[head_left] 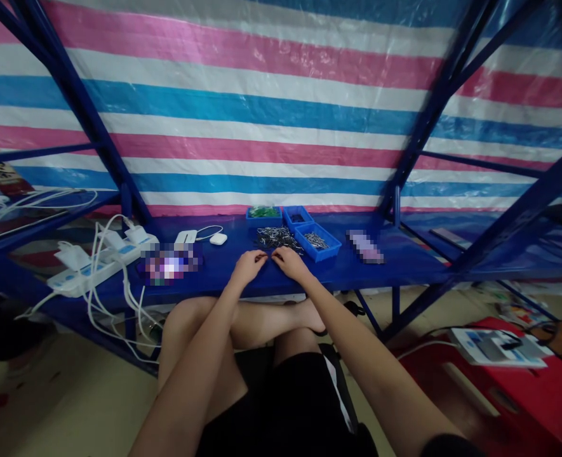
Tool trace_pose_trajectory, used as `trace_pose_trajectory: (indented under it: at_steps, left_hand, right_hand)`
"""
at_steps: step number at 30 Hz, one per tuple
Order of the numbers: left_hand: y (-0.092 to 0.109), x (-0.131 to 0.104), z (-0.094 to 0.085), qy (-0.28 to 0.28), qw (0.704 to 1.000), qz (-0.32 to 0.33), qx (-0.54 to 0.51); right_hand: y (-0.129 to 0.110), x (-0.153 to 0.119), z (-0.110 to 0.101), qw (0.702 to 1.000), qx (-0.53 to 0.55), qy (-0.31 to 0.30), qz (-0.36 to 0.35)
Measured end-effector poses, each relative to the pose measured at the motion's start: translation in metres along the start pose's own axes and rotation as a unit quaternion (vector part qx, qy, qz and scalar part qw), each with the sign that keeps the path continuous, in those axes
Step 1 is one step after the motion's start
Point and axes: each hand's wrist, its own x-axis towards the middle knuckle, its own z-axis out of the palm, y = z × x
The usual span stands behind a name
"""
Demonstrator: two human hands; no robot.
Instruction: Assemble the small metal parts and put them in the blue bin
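My left hand and my right hand are close together at the front of the blue table, with a small gap between them. Both have fingers bent and pressed together; whatever they pinch, if anything, is too small to name. Just beyond them lies a pile of small dark and silvery parts. A blue bin of metal pieces is to the right of the pile. Behind stand a bin with green items and another blue bin with a few dark pieces.
Power strips with white plugs and cables occupy the left side, near a blurred lit device and a white charger. A blurred phone-like object lies right. Blue metal posts flank the table; a red box stands lower right.
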Motion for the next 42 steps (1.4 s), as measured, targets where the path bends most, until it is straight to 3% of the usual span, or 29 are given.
trace_pose_trajectory:
  at_steps: [8, 17, 34, 42]
  left_hand:
    - [-0.001, -0.001, -0.001, -0.008, 1.000, -0.003, -0.027]
    - [0.006, -0.004, -0.003, 0.018, 0.996, 0.011, -0.087]
    - [0.006, -0.006, -0.003, 0.048, 0.990, 0.016, -0.129]
    - [0.000, -0.004, 0.000, -0.001, 0.995, 0.020, -0.096]
  right_hand:
    - [0.002, 0.000, 0.001, 1.000, 0.013, 0.007, 0.001]
    - [0.001, -0.002, -0.002, 1.000, 0.022, 0.000, -0.019]
    - [-0.009, -0.006, -0.009, 0.998, 0.062, 0.023, 0.021]
    - [-0.006, -0.005, -0.005, 0.997, 0.076, 0.026, 0.012]
